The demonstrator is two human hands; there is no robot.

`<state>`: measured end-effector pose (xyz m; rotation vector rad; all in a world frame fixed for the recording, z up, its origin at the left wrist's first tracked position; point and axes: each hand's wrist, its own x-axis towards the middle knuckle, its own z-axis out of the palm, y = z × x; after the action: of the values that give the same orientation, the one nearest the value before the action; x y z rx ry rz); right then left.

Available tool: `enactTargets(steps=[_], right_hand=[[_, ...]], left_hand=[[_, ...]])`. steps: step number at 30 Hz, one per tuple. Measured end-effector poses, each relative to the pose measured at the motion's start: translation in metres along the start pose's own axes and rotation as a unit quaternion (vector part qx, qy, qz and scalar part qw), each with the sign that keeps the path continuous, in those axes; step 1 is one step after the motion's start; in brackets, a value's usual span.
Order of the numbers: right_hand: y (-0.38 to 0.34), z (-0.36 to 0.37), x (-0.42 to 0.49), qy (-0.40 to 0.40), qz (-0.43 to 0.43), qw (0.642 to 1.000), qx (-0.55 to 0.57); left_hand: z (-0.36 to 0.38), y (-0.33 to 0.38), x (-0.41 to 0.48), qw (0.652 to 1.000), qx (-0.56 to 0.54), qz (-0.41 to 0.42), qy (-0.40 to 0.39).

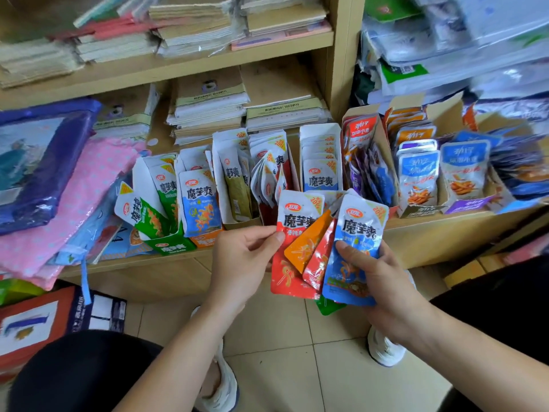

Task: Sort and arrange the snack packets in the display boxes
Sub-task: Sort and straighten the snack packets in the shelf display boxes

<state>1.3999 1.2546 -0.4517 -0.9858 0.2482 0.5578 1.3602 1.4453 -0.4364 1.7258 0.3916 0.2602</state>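
Packets in hand: we hold a mixed fan of snack packets low at centre frame, a red packet, an orange one and a blue packet, not yet sorted.
Left hand: our left hand pinches the red packet's edge at 9 o'clock of the fan.
Right hand: our right hand is clamped on the fan's lower part, thumb on the blue packet.
Display boxes: at 12 o'clock on the shelf, a row of display boxes; some stand neat, a red-packet box looks jumbled.
Green box: at 10 o'clock, the green box leans, packets askew.
Progress: roughly midway, we judge.
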Motion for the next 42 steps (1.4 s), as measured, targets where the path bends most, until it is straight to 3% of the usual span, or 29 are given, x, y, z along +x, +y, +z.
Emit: enactTargets(steps=[4,8,12,20,24,26,28,31,34,37,39,42], right_hand=[[-0.008,-0.010,0.006,0.021,-0.013,1.000,0.007],[-0.019,-0.018,0.011,0.046,-0.046,0.998,0.004],[-0.023,-0.022,0.013,0.073,-0.078,0.994,0.012],[-0.027,-0.025,0.014,0.083,-0.079,0.993,0.003],[-0.028,-0.028,0.016,0.089,-0.082,0.993,0.000],[-0.028,-0.030,0.016,0.085,-0.078,0.993,-0.003],[-0.028,-0.031,0.017,0.072,-0.076,0.995,-0.005],[-0.028,-0.028,0.017,0.048,-0.071,0.996,-0.012],[-0.026,-0.022,0.015,0.016,-0.059,0.998,-0.014],[-0.021,-0.015,0.014,-0.037,-0.046,0.998,-0.019],[-0.017,-0.009,0.013,-0.058,-0.036,0.997,-0.037],[-0.011,0.000,0.012,-0.062,-0.037,0.995,-0.066]], left_hand=[[0.000,0.006,0.009,0.999,-0.019,0.027,0.020],[-0.002,0.007,0.021,0.990,-0.046,0.059,0.122],[-0.006,0.008,0.036,0.956,-0.025,0.157,0.245],[0.021,-0.011,0.074,0.899,0.193,0.300,0.255],[0.028,-0.022,0.079,0.881,0.351,0.201,0.245],[0.028,-0.017,0.076,0.882,0.366,0.169,0.243],[0.025,-0.011,0.071,0.887,0.346,0.194,0.237],[0.023,-0.005,0.047,0.930,0.239,0.202,0.193],[0.032,0.009,0.014,0.998,0.030,0.017,0.047],[0.043,0.014,-0.001,0.976,-0.102,-0.141,-0.128],[0.044,0.012,-0.004,0.967,-0.141,-0.164,-0.137],[0.037,0.002,-0.006,0.980,-0.132,-0.123,-0.080]])
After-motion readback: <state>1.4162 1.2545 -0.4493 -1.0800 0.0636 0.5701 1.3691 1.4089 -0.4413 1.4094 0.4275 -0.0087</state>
